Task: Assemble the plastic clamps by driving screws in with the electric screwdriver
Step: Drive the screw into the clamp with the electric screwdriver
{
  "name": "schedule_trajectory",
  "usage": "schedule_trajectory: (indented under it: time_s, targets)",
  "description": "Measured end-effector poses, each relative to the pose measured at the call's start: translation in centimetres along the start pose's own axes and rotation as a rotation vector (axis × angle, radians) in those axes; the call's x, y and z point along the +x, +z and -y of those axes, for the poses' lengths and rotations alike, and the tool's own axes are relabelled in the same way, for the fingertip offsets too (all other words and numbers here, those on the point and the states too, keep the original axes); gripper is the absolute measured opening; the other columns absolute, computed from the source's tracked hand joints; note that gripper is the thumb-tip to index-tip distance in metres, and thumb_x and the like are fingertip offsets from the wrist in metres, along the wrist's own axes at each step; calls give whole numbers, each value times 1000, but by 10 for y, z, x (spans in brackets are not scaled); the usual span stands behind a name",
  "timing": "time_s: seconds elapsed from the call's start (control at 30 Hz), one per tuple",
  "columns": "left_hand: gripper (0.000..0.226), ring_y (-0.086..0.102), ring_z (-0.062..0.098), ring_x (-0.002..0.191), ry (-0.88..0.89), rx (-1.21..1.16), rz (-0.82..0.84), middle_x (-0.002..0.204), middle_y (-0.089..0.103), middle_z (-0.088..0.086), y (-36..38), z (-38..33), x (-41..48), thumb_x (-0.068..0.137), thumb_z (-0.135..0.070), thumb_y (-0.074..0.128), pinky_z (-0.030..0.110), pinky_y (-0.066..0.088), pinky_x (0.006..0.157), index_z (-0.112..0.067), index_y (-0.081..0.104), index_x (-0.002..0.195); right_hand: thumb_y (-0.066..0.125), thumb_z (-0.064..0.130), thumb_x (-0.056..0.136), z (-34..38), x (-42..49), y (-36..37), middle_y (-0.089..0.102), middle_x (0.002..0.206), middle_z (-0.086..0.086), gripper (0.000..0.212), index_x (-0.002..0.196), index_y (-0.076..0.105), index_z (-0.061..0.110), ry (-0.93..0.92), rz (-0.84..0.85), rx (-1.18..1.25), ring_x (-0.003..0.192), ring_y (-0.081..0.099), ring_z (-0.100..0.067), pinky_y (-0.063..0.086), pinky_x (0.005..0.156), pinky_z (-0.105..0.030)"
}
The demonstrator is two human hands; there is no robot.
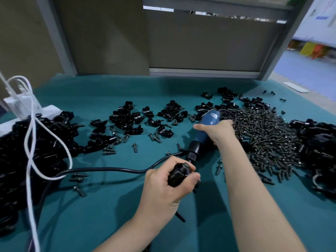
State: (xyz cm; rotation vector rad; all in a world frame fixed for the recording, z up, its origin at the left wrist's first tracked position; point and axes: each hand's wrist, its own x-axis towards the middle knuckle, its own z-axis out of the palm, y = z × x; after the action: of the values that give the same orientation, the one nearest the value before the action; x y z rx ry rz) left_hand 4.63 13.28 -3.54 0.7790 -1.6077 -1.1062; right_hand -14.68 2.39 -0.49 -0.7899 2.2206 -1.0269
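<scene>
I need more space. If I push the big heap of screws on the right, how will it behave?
The screw heap is loose, so it would probably spread, not slide as one. Stray screws lie scattered on the green mat, so some may roll. It looks metal, likely heavy for its size.

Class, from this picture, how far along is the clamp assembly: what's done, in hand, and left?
Done: unclear; the black heap at left may be finished clamps. In hand: left hand grips one clamp, right hand holds the electric screwdriver to it. Left: plenty, a large screw pile and many loose clamp pieces.
</scene>
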Motion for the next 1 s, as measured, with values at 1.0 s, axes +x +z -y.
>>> schedule_trajectory:
  time_s: [1.0]
  targets:
    - [26,52,10,49,-215,521,70,58,62,-2,-32,16,20,76,-54,62,26,41,49,-28,57,73,64,11,85,0,-14,-44,64,71,4,10,81,56,12,-57,355,1702,48,50,-7,46,53,-18]
